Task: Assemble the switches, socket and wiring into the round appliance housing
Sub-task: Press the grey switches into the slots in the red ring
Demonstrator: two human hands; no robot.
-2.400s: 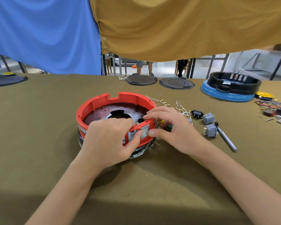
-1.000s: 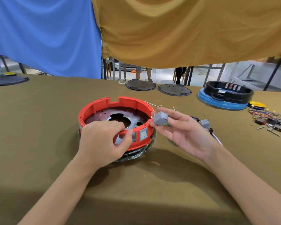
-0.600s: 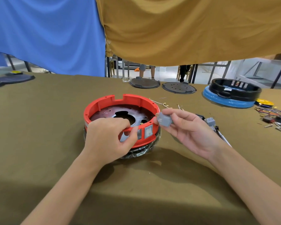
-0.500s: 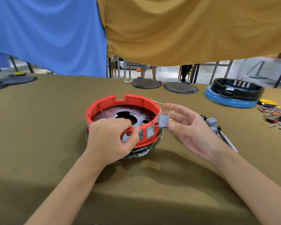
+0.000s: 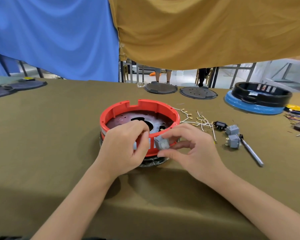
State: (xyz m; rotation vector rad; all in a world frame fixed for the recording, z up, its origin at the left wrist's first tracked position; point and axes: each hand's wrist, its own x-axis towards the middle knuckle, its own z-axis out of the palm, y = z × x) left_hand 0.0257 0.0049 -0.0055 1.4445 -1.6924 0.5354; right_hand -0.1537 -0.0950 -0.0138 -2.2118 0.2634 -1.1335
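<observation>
Two hands work at the red housing (image 5: 139, 108): our left hand (image 5: 123, 149) grips its rim, our right hand (image 5: 189, 149) pinches a grey switch (image 5: 161, 143).

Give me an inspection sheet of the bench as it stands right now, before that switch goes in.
Surface: olive cloth-covered table.
Job's things: red round housing at centre; grey switch at its front wall, not seated; two spare grey switches and black socket to the right.
Clutter: screwdriver; two dark round plates; black housing on a blue base.
Grippers: left hand grips the housing's front rim; right hand pinches the grey switch.
Cables: loose white terminal wires; coloured wire bundle far right.
Surroundings: blue and mustard hanging cloths; people's legs behind.
</observation>
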